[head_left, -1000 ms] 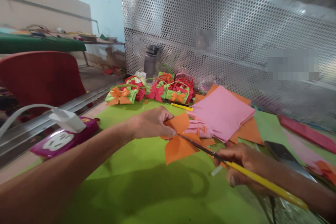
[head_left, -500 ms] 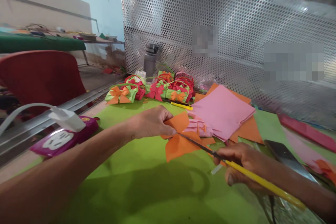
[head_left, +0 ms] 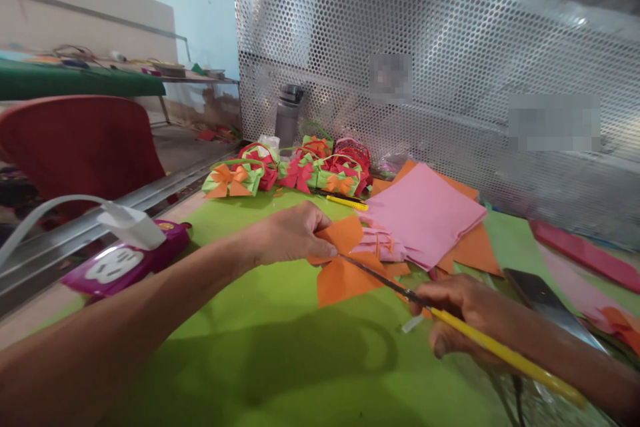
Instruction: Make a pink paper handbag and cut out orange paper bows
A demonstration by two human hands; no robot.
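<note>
My left hand (head_left: 300, 235) pinches an orange paper bow (head_left: 347, 280) at its middle, between thumb and fingers, above the green table surface. My right hand (head_left: 460, 313) is closed around a long tool with a yellow handle (head_left: 505, 347) and a thin dark metal shaft. The shaft slants up to the left, and its tip meets the bow's centre beside my left thumb. What kind of tool it is I cannot make out. Behind the bow lie folded pink paper strips (head_left: 380, 245) and orange scraps (head_left: 397, 269).
Small green and red paper baskets (head_left: 233, 180) with bows stand at the back, near a grey bottle (head_left: 289, 117). Pink sheets (head_left: 425, 213) lie over orange ones to the right. A yellow cutter (head_left: 347, 202), a phone (head_left: 537, 290) and a purple power strip (head_left: 120, 267) lie around.
The view has shifted very slightly. Both hands, the bow and the tool keep almost the same positions.
</note>
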